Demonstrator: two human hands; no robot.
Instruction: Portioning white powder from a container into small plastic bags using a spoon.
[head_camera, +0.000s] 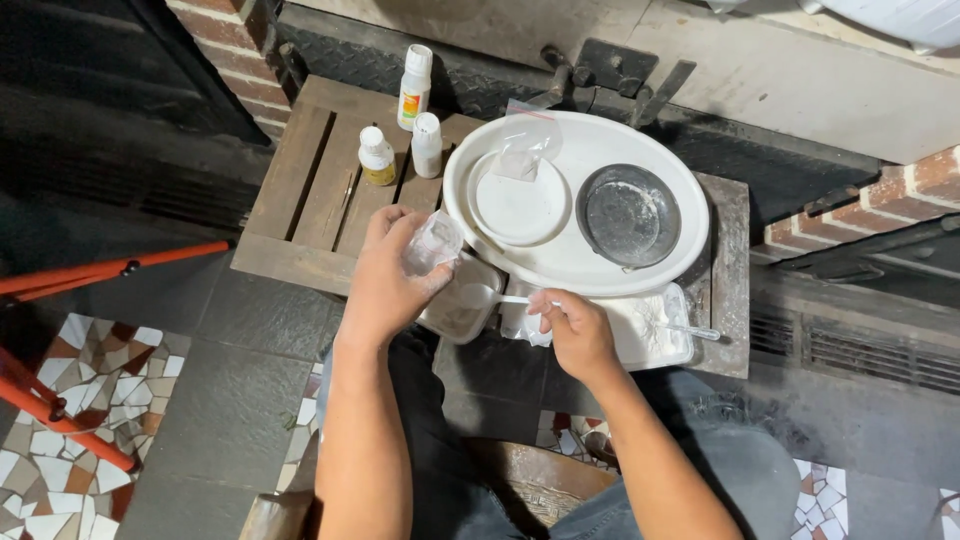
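My left hand (385, 275) holds a small clear plastic cup (432, 243), tilted, at the near edge of a wooden pallet. My right hand (575, 330) grips a white plastic spoon (487, 296) by its handle; the spoon's bowl points left over a clear square container (455, 318) that sits just under the cup. Beyond both hands lies a large white oval tray (690, 215).
On the tray are a small white plate (520, 205) with a clear plastic bag (527, 135) and a dark metal bowl (628, 213). Three small white bottles (413, 88) stand on the wooden pallet (300, 190). A clear tray of white powder (650, 330) lies right of my hand. Orange metal legs (60, 400) at left.
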